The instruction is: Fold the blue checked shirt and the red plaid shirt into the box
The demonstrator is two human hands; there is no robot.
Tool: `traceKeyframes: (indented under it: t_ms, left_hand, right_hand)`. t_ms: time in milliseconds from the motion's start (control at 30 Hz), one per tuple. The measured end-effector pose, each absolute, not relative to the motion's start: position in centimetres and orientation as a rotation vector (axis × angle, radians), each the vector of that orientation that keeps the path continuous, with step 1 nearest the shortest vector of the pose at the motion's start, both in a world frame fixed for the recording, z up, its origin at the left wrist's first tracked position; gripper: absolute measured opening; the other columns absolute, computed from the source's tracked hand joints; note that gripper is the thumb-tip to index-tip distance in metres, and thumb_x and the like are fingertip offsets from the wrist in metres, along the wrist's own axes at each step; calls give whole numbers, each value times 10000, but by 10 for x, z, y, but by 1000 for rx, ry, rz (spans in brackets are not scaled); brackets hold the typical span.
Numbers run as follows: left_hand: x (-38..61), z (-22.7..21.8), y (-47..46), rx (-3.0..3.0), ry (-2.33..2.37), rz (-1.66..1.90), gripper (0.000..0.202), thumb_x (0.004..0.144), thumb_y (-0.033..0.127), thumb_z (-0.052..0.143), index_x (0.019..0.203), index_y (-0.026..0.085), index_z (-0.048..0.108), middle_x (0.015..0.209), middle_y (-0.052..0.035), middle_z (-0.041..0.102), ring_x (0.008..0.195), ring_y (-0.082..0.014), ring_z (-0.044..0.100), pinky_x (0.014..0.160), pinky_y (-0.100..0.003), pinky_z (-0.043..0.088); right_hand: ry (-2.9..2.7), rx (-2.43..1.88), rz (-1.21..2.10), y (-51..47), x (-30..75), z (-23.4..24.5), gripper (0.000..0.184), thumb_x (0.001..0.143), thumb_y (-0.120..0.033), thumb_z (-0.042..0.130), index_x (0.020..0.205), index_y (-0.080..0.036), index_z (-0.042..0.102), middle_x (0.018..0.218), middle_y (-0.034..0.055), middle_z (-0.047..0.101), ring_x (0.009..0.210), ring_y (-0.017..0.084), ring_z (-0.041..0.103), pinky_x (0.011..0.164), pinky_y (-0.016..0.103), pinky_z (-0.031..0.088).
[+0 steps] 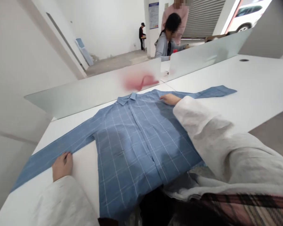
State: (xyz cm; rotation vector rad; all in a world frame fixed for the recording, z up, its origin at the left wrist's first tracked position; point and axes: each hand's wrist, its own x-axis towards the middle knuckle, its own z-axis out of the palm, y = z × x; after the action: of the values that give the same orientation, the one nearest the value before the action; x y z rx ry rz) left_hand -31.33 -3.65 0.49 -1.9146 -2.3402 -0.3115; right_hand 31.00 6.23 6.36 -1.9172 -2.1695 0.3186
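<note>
Blue checked cotton shirt lies flat, buttoned, on the white table. Left hand, grip spread, rests on the 7 o'clock sleeve; right hand, grip spread, rests by the 1 o'clock shoulder

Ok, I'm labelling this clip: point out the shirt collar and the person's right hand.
Blue shirt collar [123,100], head view, on one collar flap.
Right hand [170,99], head view, on the back of the hand.

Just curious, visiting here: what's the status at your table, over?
Left hand on sleeve; right hand flat on shoulder. Blue checked shirt spread out, collar away. Frosted divider beyond collar.
</note>
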Motion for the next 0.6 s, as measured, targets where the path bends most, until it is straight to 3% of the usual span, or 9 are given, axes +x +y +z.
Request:
traceKeyframes:
  t_ms: [167, 267, 433, 500, 600]
  left_hand:
    - [-316, 2, -34, -1855, -2549, -430, 661, 832, 567, 120, 1214, 228, 539, 1390, -104, 512, 1303, -282, 447, 1087, -413, 328]
    - [-314, 4, -35, -1849, -2619, -449, 650, 812, 587, 147, 1241, 255, 505, 1450, -59, 449, 1329, -279, 412, 1104, -401, 299]
    - [-304, 12, -38, -1817, -2684, -545, 524, 794, 506, 270, 1230, 323, 495, 1458, 61, 435, 1348, -234, 385, 1121, -372, 281]
    - [-300, 14, -39, -1785, -2700, -530, 500, 789, 463, 292, 1222, 320, 497, 1438, 61, 461, 1348, -236, 385, 1121, -384, 287]
    - [-294, 16, -42, -1727, -2698, -400, 531, 804, 454, 246, 1236, 257, 487, 1421, -11, 484, 1344, -247, 389, 1121, -386, 293]
  right_hand:
    - [-1651, -2493, 22, 2, 461, 61, 552, 783, 33, 400, 1319, -33, 513, 1320, 251, 513, 1174, 256, 521, 957, 371, 383]
    - [-1555, -2600, -14, -27, 507, 50, 626, 753, 41, 406, 1358, -94, 491, 1386, 243, 444, 1169, 252, 510, 911, 363, 389]
    - [-1504, -2528, -121, -29, 533, 22, 586, 775, -18, 412, 1341, -121, 522, 1230, 213, 570, 1037, 222, 537, 824, 323, 384]
    - [-1430, -2516, -206, -23, 534, 10, 566, 815, -50, 392, 1370, -107, 485, 1195, 246, 571, 1013, 249, 523, 818, 360, 368]
    - [-1324, -2506, -287, -15, 536, 0, 522, 872, -101, 352, 1382, -99, 464, 1187, 290, 540, 1012, 279, 509, 797, 393, 352]
